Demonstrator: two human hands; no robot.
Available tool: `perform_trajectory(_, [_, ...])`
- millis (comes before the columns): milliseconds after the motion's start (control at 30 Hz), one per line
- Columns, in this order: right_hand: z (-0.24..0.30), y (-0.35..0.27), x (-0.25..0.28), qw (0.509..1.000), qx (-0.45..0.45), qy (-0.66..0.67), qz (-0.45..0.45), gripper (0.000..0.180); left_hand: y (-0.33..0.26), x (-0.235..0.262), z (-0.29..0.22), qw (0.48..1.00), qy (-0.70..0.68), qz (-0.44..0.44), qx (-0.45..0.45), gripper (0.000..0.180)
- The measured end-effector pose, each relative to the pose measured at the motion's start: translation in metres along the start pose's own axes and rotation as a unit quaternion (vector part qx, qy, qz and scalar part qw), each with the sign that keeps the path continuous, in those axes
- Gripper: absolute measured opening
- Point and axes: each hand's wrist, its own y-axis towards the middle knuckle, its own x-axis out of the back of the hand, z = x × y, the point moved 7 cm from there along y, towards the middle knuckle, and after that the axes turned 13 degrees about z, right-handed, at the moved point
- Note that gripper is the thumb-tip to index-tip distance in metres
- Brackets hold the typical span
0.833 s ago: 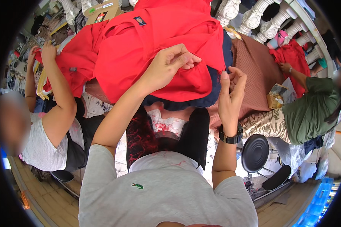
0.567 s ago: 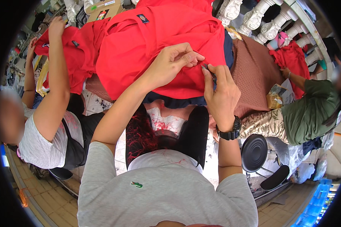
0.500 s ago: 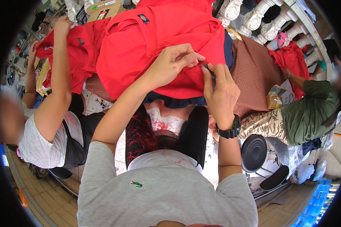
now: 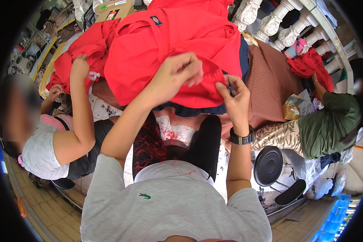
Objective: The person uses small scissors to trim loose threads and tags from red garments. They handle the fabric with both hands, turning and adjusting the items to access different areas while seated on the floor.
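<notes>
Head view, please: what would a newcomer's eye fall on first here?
The big red garment spread across the middle top dominates. The person's left hand and right hand pinch its lower hem. At left, a co-worker's hand grips another red cloth.

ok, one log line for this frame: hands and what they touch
left hand: pinching hem of red garment | right hand: fingers at same hem, contact unclear | beneath: brown cloth | co-worker's hand: gripping other red cloth

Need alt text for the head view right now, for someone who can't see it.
Both hands pinch the lower edge of a red garment on a table: left hand on top, right hand beside it. A co-worker's hand grips more red fabric at left.
</notes>
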Motion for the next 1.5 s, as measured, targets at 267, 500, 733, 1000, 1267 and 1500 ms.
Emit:
perform_trajectory(267, [-0.011, 0.000, 0.001, 0.975, -0.087, 0.206, 0.018, 0.013, -0.043, -0.061, -0.028, 0.926, 0.361, 0.064, -0.092, 0.017])
perform_trajectory(500, [-0.001, 0.000, 0.002, 0.970, -0.080, 0.226, 0.034, 0.015, -0.015, -0.011, -0.057, 0.746, 0.569, -0.293, -0.185, 0.016])
perform_trajectory(733, [0.070, 0.011, -0.018, 0.985, 0.144, -0.079, -0.051, 0.038, -0.018, 0.023, -0.052, 0.848, 0.417, -0.244, -0.215, 0.023])
perform_trajectory(1000, [0.142, 0.080, 0.000, 0.934, 0.307, -0.131, -0.129, 0.020, -0.076, 0.074, -0.047, 0.735, 0.540, -0.397, -0.100, 0.022])
perform_trajectory(1267, [0.077, 0.143, 0.057, 0.955, 0.181, -0.212, -0.106, 0.014, -0.132, 0.126, -0.035, 0.726, 0.464, -0.498, -0.099, 0.025])
perform_trajectory(1500, [0.025, 0.156, 0.041, 0.957, 0.121, -0.258, -0.055, 0.021, -0.104, 0.096, -0.039, 0.706, 0.565, -0.412, -0.110, 0.019])
